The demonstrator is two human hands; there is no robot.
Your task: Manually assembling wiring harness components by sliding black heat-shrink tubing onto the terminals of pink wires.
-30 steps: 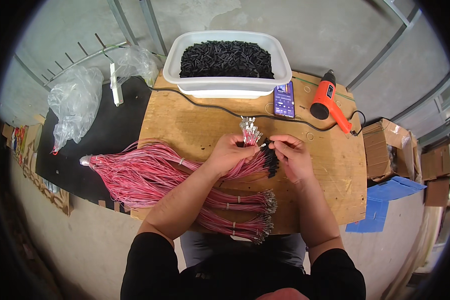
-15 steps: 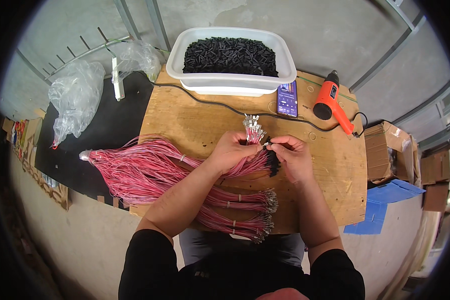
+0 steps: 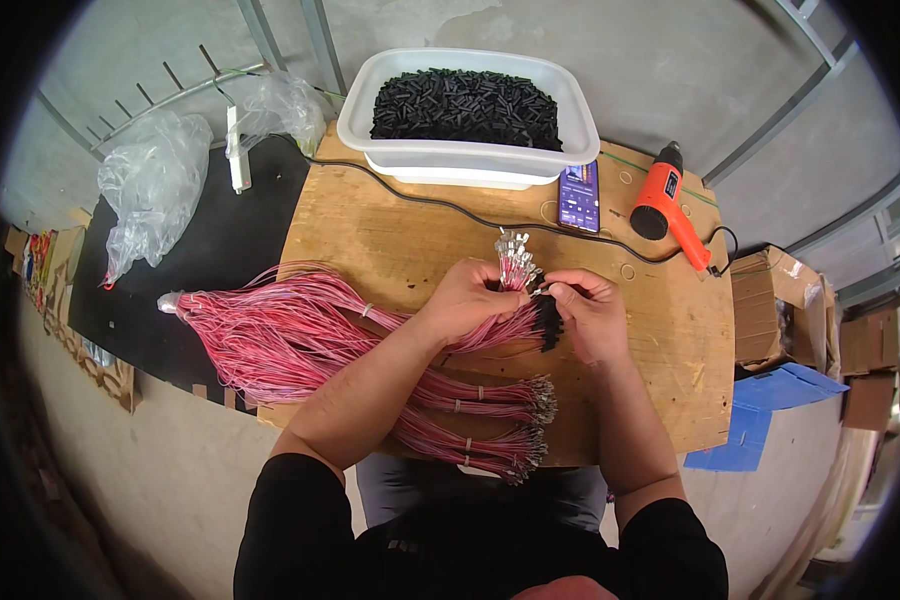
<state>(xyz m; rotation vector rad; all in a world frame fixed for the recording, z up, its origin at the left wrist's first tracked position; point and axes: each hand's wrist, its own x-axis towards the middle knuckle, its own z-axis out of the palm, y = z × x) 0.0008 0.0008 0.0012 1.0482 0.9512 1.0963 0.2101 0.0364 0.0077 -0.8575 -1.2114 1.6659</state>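
Clock centred on counter middle. Wooden counter point(image 3: 675, 350), corner to corner under most items. Big bundle of red-pink wires point(image 3: 270, 345) lies at 9 o'clock, long axis running from 9 toward 4; gathered wrapped end point(image 3: 170, 302) points to 9, loose ends fan the other way. White tub point(image 3: 365, 130) at 12, long axis 9 to 3, heaped with short black tubes point(image 3: 465, 108). Orange heat gun point(image 3: 660, 205) at 2, nozzle toward 12, handle toward 5. Left hand point(image 3: 470, 300) near clock centre, fingers curled closed around the held bunch point(image 3: 510, 278), a branch of those wires; its pale metal terminals point(image 3: 515, 250) point to 12. Right hand point(image 3: 592, 312) at 3, thumb and forefinger pinched on a small piece point(image 3: 543, 291) at one wire end; tube or terminal, cannot tell. Phone point(image 3: 579, 197) at 1, long axis roughly 12 to 6. Tied bunches point(image 3: 470, 398) at 6, terminal ends toward 3. Black-sleeved ends point(image 3: 548, 325) just below hands, between them.
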